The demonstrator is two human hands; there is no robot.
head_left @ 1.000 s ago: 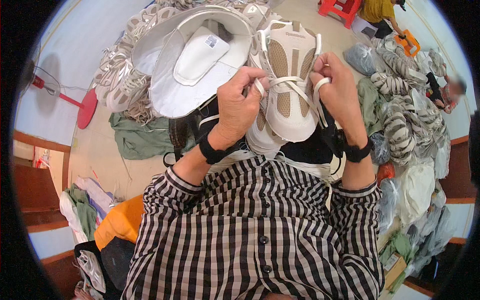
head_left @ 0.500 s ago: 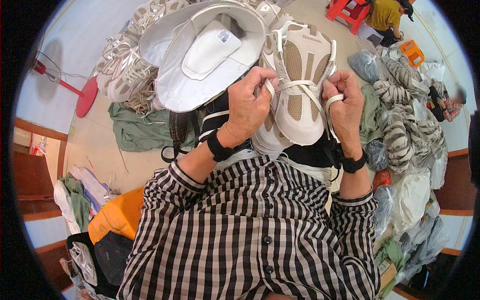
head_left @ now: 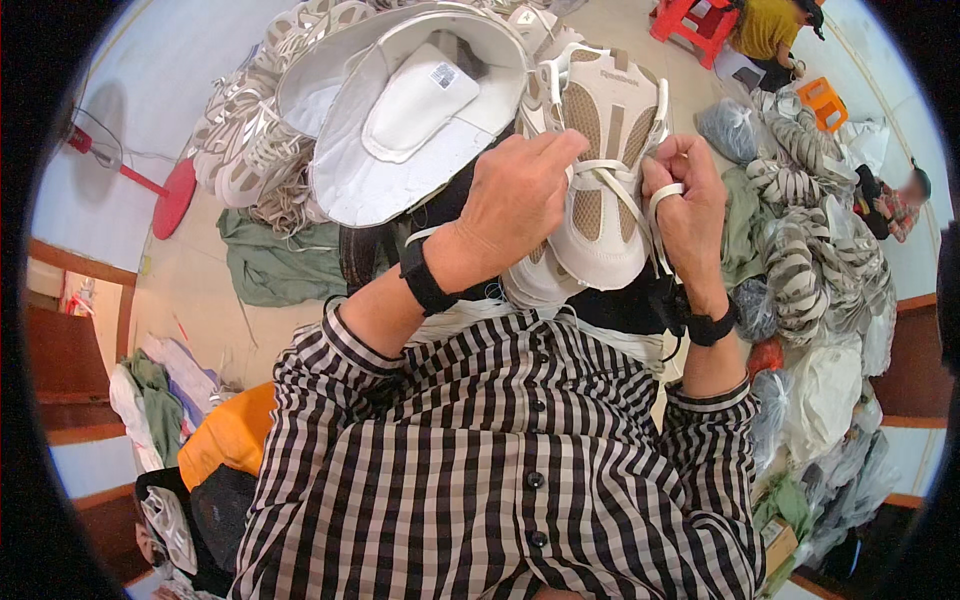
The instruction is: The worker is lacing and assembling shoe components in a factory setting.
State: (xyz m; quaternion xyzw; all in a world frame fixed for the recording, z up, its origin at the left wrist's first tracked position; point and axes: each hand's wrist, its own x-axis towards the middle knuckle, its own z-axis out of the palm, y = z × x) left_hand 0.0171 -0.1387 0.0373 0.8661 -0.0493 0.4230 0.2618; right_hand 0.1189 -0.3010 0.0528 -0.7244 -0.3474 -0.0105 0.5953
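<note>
A cream and tan sneaker upper (head_left: pixel 600 215) is in front of me, toe toward me, with a white shoelace (head_left: pixel 612 177) crossed over its lower tongue. Bent and pressed together, the fingers of my left hand (head_left: pixel 515 205) are at the left eyelet edge. A strand of lace trails out behind that wrist; the fingertips are partly hidden. My right hand (head_left: pixel 688 205) is closed at the opposite edge, with lace looped round its fingers. Under this upper lies another pale shoe (head_left: pixel 540 278), mostly covered.
A large white open container (head_left: pixel 350 190) with a pale padded piece (head_left: pixel 420 105) stands at left. Laced shoes (head_left: pixel 235 150) are heaped beyond it. Bundled striped pieces (head_left: pixel 800 275) and plastic bags line the right. Two people sit farther off, near a red stool (head_left: pixel 690 30).
My left hand has moved right and slightly up, over the upper's left edge, its back turned more toward me. My right hand stays nearly in place, keeping its lace loop.
</note>
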